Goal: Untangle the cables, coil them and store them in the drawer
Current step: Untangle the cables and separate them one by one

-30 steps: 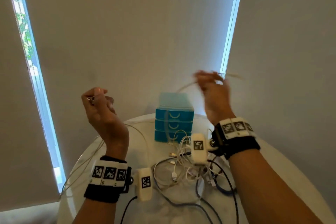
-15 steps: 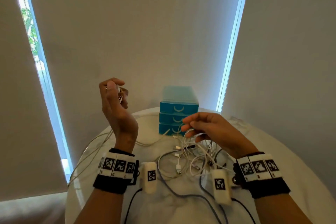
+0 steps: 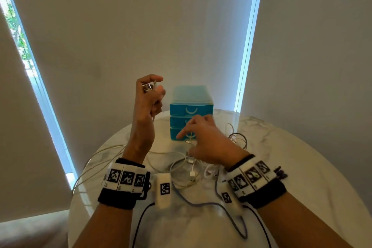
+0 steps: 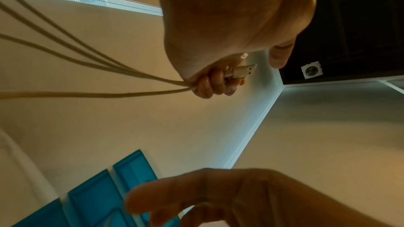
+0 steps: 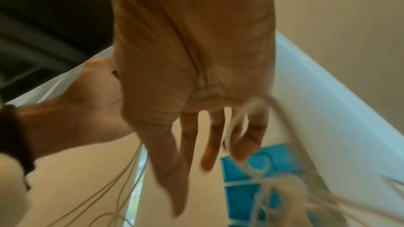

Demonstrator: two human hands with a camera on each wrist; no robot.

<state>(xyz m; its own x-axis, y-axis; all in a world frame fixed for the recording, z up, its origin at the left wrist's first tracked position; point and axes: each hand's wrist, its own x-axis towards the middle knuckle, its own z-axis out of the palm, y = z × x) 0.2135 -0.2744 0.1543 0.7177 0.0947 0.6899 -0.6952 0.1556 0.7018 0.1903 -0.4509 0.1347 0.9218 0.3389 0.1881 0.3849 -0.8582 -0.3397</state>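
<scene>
— Head view first: what does the left hand [image 3: 148, 104] have?
— It is raised above the round white worktop [image 3: 302, 153]. Its fingers [image 4: 210, 84] are curled tight round a cream cable [image 4: 91, 58]. Several loops of it bunch in the fist, and a gold plug [image 4: 242, 71] sticks out at the top.
— Where do the loops go?
— They hang down to the left and trail over the worktop's edge.
— And the right hand [image 3: 207, 141]?
— It is low, palm down, over the pile of white cables [image 3: 191, 169]. Its fingers [image 5: 215, 137] are spread and mostly straight. A white cable runs between two of them, but it is blurry, so I cannot tell if they grip it.
— How does the pile look?
— Thin, looped, all mixed up, with small white plugs. A dark cable [image 3: 201, 204] curves across the front.
— And the drawers?
— The little blue drawer box [image 3: 191, 106] stands at the back, just behind the pile. Its three drawers are closed.
</scene>
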